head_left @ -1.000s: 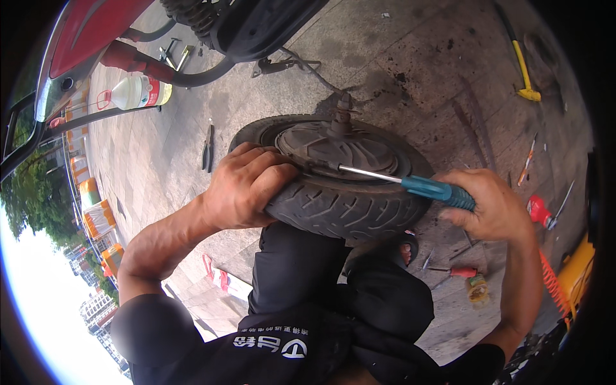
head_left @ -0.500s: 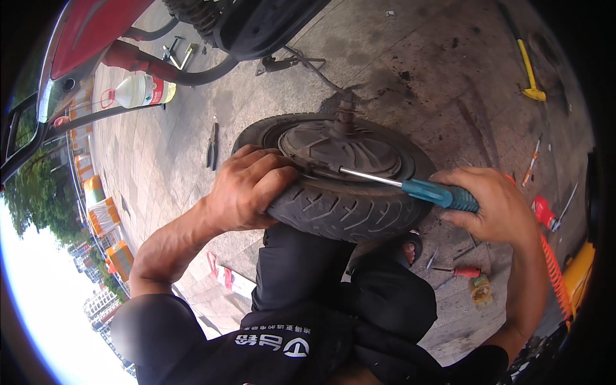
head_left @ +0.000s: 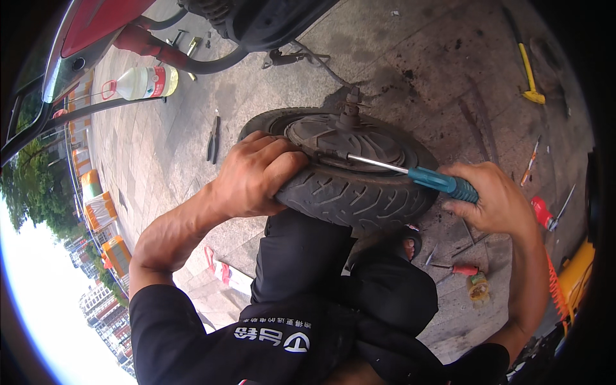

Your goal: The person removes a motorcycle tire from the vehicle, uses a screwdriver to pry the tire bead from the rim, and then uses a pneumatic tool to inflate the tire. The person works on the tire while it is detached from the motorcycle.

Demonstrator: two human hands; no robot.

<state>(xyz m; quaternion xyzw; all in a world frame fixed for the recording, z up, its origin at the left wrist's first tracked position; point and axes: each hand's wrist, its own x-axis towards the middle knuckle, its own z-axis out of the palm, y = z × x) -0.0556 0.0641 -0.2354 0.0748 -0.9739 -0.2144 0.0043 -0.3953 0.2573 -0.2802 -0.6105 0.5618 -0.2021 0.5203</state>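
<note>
A scooter wheel with black tyre (head_left: 359, 199) and grey hub (head_left: 340, 138) lies tilted at my knees, its axle (head_left: 351, 106) pointing up. My left hand (head_left: 256, 173) grips the tyre's near left side with curled fingers. My right hand (head_left: 484, 196) is closed round the teal handle of a screwdriver (head_left: 436, 181). The metal shaft reaches leftward across the rim, its tip at the tyre's bead beside my left fingers; whether it is wedged in cannot be made out.
A red scooter (head_left: 96, 22) stands at upper left beside a jug (head_left: 141, 83). Around the wheel lie pliers (head_left: 213, 141), a yellow hammer (head_left: 529, 74), a red-handled screwdriver (head_left: 462, 269), a jar (head_left: 477, 289) and other tools. A yellow machine (head_left: 574, 276) with coiled hose is at right.
The wheel, both hands and the screwdriver sit slightly higher and farther right in the view; the surroundings have shifted similarly. Both grips look the same.
</note>
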